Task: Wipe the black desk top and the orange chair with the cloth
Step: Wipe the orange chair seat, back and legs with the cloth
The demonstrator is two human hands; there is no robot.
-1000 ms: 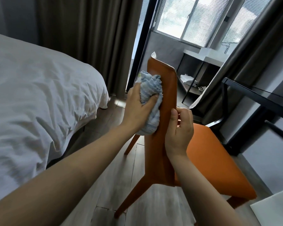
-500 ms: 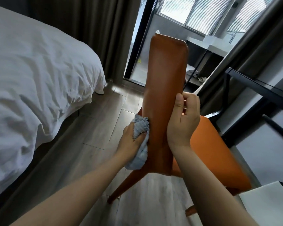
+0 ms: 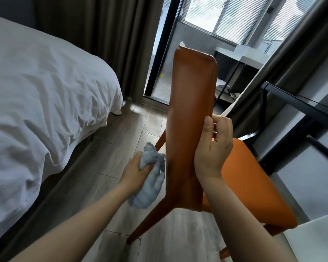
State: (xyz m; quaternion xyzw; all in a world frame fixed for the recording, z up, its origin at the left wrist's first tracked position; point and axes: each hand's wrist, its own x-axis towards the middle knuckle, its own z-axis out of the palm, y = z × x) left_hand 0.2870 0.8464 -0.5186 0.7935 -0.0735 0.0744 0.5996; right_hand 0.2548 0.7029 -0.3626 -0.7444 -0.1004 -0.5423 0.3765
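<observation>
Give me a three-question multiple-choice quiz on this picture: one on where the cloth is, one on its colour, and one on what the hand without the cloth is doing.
1. Where is the cloth?
A) at the top of the backrest
B) low at the left edge of the orange chair's backrest
C) lying on the seat

2. What colour is the cloth?
A) light blue-grey
B) red
C) black

3. What is the right hand doing?
A) hanging free
B) gripping the backrest's right edge
C) resting on the bed

Answers:
1 B: the left hand holds it bunched against the backrest's lower left edge.
2 A: its folds show pale blue-grey.
3 B: the thumb lies on the rear face and the fingers curl round the edge.
</observation>
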